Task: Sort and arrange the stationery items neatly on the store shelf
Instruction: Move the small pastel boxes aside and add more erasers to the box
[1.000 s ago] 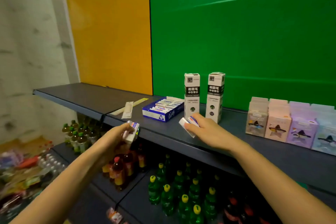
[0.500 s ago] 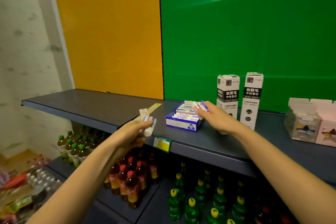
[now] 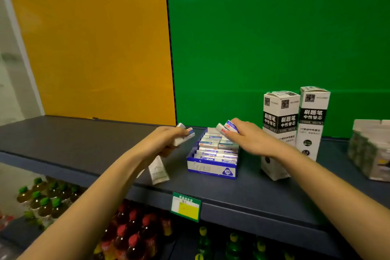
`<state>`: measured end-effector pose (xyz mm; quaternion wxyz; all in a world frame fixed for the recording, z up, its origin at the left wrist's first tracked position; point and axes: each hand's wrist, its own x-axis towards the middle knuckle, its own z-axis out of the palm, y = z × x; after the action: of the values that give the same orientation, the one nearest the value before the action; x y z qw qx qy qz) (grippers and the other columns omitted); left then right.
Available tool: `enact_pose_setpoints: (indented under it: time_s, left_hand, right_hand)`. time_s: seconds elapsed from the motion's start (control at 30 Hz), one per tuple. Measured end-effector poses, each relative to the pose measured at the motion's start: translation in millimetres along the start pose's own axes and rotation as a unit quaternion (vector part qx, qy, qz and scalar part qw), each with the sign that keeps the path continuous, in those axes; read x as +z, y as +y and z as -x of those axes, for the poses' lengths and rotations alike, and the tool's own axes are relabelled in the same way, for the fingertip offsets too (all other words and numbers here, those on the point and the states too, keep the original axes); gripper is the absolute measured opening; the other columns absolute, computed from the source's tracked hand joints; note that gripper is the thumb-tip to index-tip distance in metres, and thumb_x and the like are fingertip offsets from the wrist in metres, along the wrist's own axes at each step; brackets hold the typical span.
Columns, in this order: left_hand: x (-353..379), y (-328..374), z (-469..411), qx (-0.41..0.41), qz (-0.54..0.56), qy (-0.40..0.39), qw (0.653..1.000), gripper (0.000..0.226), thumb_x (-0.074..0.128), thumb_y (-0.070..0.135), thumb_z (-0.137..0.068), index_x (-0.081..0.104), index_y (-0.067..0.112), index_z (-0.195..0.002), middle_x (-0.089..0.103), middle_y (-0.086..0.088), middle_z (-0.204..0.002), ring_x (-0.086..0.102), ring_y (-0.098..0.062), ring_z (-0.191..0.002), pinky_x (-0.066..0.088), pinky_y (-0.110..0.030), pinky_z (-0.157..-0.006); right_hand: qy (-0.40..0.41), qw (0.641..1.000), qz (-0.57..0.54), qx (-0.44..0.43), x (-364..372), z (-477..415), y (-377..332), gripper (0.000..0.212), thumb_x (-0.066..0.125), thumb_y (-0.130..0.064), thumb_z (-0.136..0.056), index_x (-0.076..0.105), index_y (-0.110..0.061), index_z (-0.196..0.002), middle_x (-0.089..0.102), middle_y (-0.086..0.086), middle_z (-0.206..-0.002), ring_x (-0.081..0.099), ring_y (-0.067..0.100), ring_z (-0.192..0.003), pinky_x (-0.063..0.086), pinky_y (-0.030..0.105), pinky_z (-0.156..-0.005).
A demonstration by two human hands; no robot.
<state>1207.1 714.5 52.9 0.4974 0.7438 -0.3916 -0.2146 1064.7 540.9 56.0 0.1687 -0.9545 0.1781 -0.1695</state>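
A blue and white eraser box (image 3: 212, 168) sits on the dark shelf (image 3: 73, 143), filled with rows of wrapped white erasers. My left hand (image 3: 164, 139) hovers just left of the box, closed around a couple of erasers (image 3: 185, 134). My right hand (image 3: 244, 137) is over the box's back right corner, gripping two erasers (image 3: 226, 127) above the rows. A small flat white packet (image 3: 158, 170) lies on the shelf under my left forearm.
Two tall white and black refill boxes (image 3: 295, 131) stand right of the eraser box, behind my right hand. Pastel card packs (image 3: 371, 150) sit at the far right. A green price tag (image 3: 185, 207) hangs on the shelf edge. Bottled drinks (image 3: 130, 236) fill the lower shelves.
The view has swung left and closer. Both hands moved in toward the eraser box, each still holding erasers; my right hand now sits over the box's back corner.
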Motion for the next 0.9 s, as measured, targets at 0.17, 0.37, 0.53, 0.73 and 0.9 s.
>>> enact_pose_setpoints:
  time_s: [0.17,0.37,0.53,0.73,0.9]
  left_hand:
    - [-2,-6,-37,0.056,-0.086,-0.044,0.994,0.021,0.065,0.028,-0.081,0.058,0.015,-0.066,0.053,0.005,-0.056,0.040,0.000,-0.042,0.030,-0.011,-0.042]
    - [0,-8,-77,0.124,-0.172,-0.119,0.970,0.026,0.077,0.029,-0.070,0.064,0.006,-0.067,0.063,0.006,-0.057,0.053,-0.004,-0.051,0.036,-0.018,-0.049]
    - [6,-7,-99,0.186,-0.272,-0.161,0.930,0.020,0.079,0.027,-0.067,0.064,0.015,-0.062,0.069,-0.004,-0.067,0.057,-0.012,-0.058,0.040,-0.027,-0.055]
    - [11,-12,-116,0.246,-0.336,-0.175,0.892,0.031,0.076,0.036,-0.069,0.070,0.007,-0.077,0.074,-0.009,-0.082,0.066,-0.027,-0.076,0.051,-0.045,-0.071]
    - [15,-20,-118,0.263,-0.371,-0.173,0.874,0.031,0.073,0.037,-0.072,0.068,0.006,-0.074,0.073,-0.006,-0.077,0.061,-0.022,-0.067,0.045,-0.039,-0.062]
  right_hand:
    - [-0.002,0.998,0.068,-0.009,5,-4,1,0.021,0.039,-0.037,-0.096,0.043,-0.017,-0.092,0.043,0.000,-0.089,0.041,0.016,-0.085,0.030,0.027,-0.073]
    - [0.015,0.991,0.132,0.019,12,-4,1,0.030,0.044,-0.037,-0.093,0.053,-0.016,-0.112,0.048,-0.002,-0.100,0.044,0.012,-0.091,0.035,0.026,-0.078]
    - [0.034,0.984,0.169,0.046,20,-2,-7,0.033,0.047,-0.037,-0.092,0.054,-0.018,-0.118,0.056,0.001,-0.119,0.050,0.016,-0.108,0.041,0.030,-0.089]
    - [0.048,0.974,0.212,0.059,23,-5,-12,0.035,0.053,-0.033,-0.090,0.055,-0.020,-0.122,0.058,-0.001,-0.123,0.051,0.018,-0.113,0.042,0.033,-0.093]
    - [0.036,0.972,0.225,0.065,25,-11,-12,0.033,0.057,-0.030,-0.087,0.058,-0.022,-0.119,0.059,-0.001,-0.123,0.051,0.019,-0.114,0.044,0.036,-0.091]
